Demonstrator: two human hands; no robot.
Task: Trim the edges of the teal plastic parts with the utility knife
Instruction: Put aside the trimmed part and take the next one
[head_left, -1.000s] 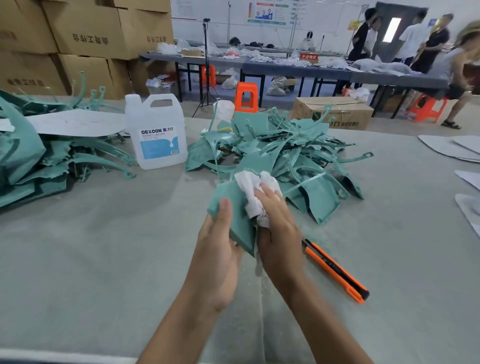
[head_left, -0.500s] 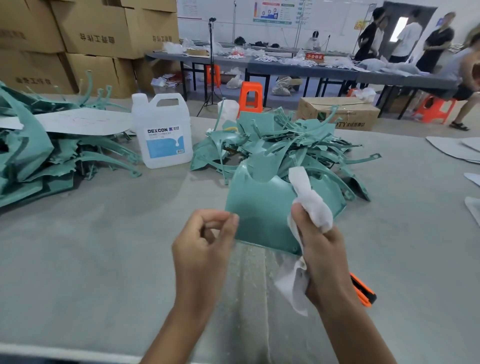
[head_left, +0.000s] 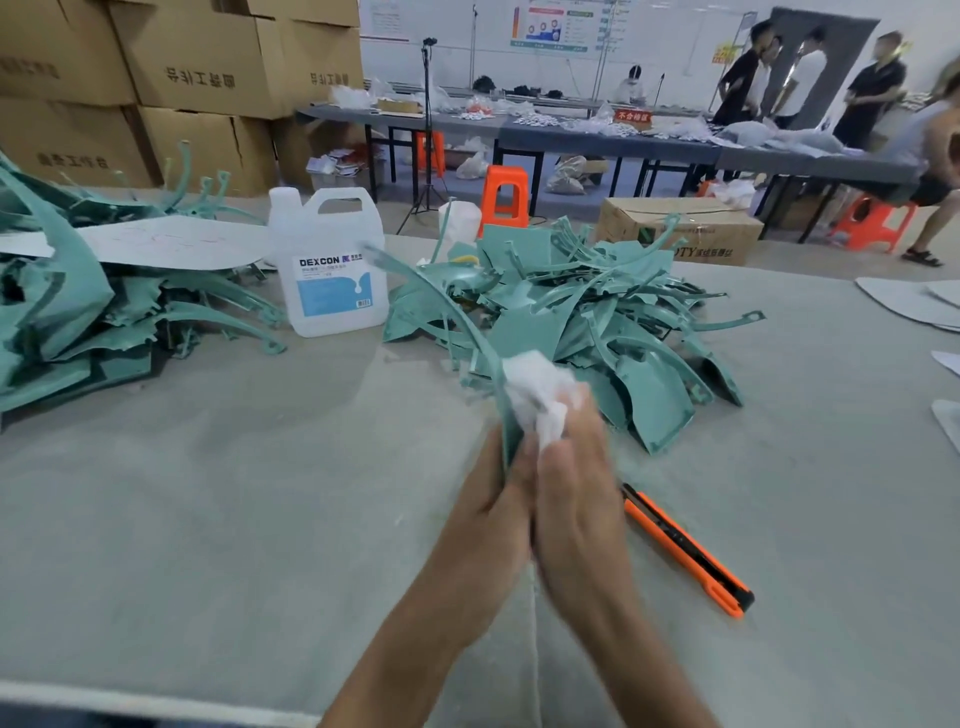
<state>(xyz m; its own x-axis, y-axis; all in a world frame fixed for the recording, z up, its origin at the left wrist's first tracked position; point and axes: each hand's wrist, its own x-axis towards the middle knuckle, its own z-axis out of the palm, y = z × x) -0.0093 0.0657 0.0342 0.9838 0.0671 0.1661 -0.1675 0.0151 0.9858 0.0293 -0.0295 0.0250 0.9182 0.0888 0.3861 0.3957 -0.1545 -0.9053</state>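
I hold a teal plastic part (head_left: 457, 322) edge-on in front of me, its long curved arm sweeping up to the left. My left hand (head_left: 491, 519) grips its lower edge from the left. My right hand (head_left: 576, 499) holds a crumpled white cloth (head_left: 537, 395) pressed against the part's right face. The orange and black utility knife (head_left: 685, 553) lies on the grey table just right of my right wrist, in neither hand. A heap of teal parts (head_left: 587, 322) sits behind my hands.
A white DEXCON jug (head_left: 332, 265) stands left of the heap. A second pile of teal parts (head_left: 78, 317) with a white sheet on top fills the left edge. White sheets (head_left: 914, 301) lie at the far right. Cardboard boxes, tables, orange stools and people are beyond.
The teal part has turned from face-on to edge-on. My hands have come together around it, and the cloth has moved up against the part. The knife is uncovered again.
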